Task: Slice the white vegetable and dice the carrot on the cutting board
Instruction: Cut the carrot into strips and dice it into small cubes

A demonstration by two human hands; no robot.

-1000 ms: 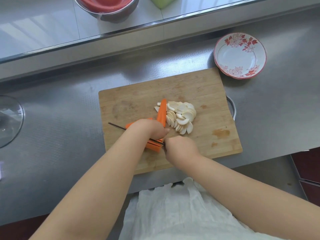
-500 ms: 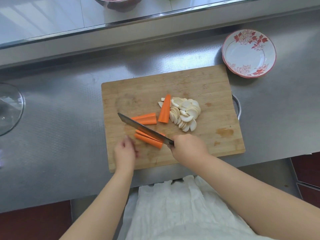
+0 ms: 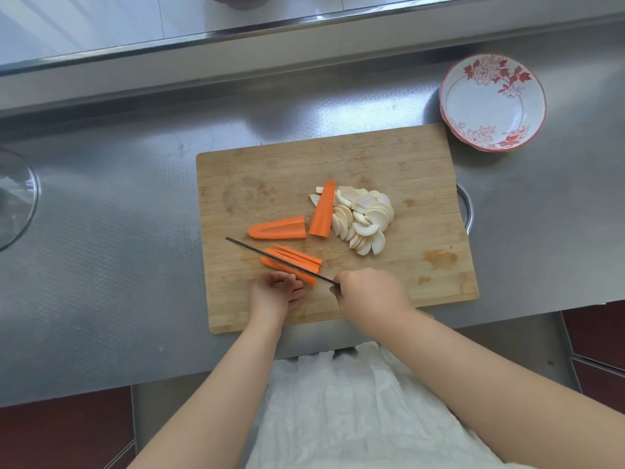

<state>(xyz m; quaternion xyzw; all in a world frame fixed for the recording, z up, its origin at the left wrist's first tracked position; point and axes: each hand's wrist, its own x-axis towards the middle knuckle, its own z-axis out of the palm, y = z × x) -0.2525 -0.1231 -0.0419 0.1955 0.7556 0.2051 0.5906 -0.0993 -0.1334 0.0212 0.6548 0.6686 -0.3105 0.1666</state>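
Observation:
A wooden cutting board (image 3: 389, 154) lies on the steel counter. A heap of white vegetable slices (image 3: 367, 221) sits right of its centre. Two carrot halves lie on the board, one flat (image 3: 277, 229) and one pointing away (image 3: 323, 211) against the slices. Nearer me lies a bundle of long carrot strips (image 3: 297, 260). My right hand (image 3: 370, 292) grips the knife (image 3: 270, 257), whose blade lies edge-down along the strips. My left hand (image 3: 275, 292) rests on the board with fingers curled, fingertips touching the near end of the strips.
A white bowl with red flowers (image 3: 492, 103) stands beyond the board's far right corner. A glass lid (image 3: 15, 198) lies at the left edge. A metal handle (image 3: 468, 211) sticks out from under the board's right side. A raised ledge runs along the back.
My left hand came off the carrot, dropped to the board's near edge, then returned to the strips' near end. The knife, lifted and tilted flat, now stands edge-down along the strips.

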